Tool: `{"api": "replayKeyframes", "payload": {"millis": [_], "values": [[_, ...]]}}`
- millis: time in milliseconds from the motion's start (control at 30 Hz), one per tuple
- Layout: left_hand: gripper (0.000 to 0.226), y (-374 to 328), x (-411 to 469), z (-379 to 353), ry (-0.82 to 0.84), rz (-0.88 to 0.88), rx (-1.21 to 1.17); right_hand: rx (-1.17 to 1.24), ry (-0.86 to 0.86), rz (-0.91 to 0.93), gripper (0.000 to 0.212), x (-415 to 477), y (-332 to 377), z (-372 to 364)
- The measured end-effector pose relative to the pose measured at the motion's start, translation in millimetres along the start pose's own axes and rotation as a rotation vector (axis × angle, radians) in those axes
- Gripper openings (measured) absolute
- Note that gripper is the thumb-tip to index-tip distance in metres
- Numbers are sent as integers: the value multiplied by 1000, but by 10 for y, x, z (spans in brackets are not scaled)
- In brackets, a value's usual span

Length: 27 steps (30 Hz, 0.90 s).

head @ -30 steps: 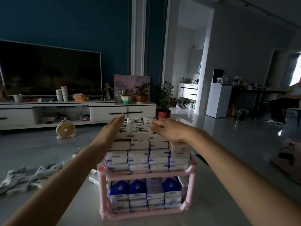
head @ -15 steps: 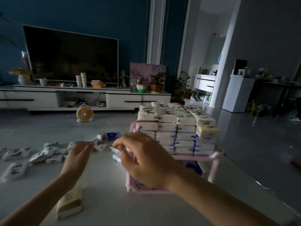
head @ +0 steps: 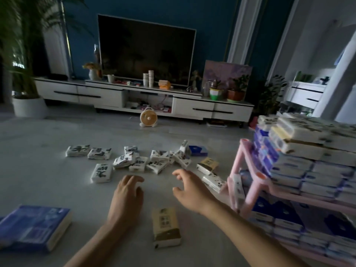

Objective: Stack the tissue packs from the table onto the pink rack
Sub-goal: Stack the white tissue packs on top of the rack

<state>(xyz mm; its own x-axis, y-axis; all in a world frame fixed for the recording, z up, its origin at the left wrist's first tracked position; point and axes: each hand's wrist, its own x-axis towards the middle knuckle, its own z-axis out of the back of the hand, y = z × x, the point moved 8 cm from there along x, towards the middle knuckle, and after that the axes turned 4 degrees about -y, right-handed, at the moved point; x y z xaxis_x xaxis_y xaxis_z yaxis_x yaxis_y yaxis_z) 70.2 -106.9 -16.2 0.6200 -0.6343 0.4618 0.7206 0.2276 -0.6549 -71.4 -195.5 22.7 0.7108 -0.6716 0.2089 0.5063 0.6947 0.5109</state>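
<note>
Left hand (head: 126, 197) and right hand (head: 189, 191) hover empty, fingers loosely spread, above the pale table (head: 48, 182), near scattered white tissue packs (head: 138, 160); the pink plastic rack (head: 248, 189) stands fully stacked at right.

On my feed I see two bare hands, the left hand (head: 126, 197) and the right hand (head: 189, 193), each on a bare forearm running uncovered to the bottom edge. The fingers (head: 133, 181) look slim; the nails are too blurred to judge.
</note>
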Motion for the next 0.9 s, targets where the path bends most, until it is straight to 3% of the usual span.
{"api": "replayKeyframes", "payload": {"millis": [100,200,367,433,567,800,900], "values": [[26,1,99,10,-29,-88,10,-82,-30,22,65,386,48,-162],[28,88,143,4,-31,-40,-21,-191,-41,33,83,835,83,-325],[29,80,133,-43,-14,-79,-64,-318,120,-56,103,1382,-17,-635],[29,138,154,-26,-31,-44,-84,-369,149,-48,96,1413,-19,-711],[28,197,166,-18,-27,5,-103,-514,98,-6,62,1313,9,-764],[28,273,176,-51,-33,30,-150,-317,53,-27,45,1118,-2,-748],[36,300,202,-59,-13,65,-184,-181,129,-6,45,955,31,-784]]}}
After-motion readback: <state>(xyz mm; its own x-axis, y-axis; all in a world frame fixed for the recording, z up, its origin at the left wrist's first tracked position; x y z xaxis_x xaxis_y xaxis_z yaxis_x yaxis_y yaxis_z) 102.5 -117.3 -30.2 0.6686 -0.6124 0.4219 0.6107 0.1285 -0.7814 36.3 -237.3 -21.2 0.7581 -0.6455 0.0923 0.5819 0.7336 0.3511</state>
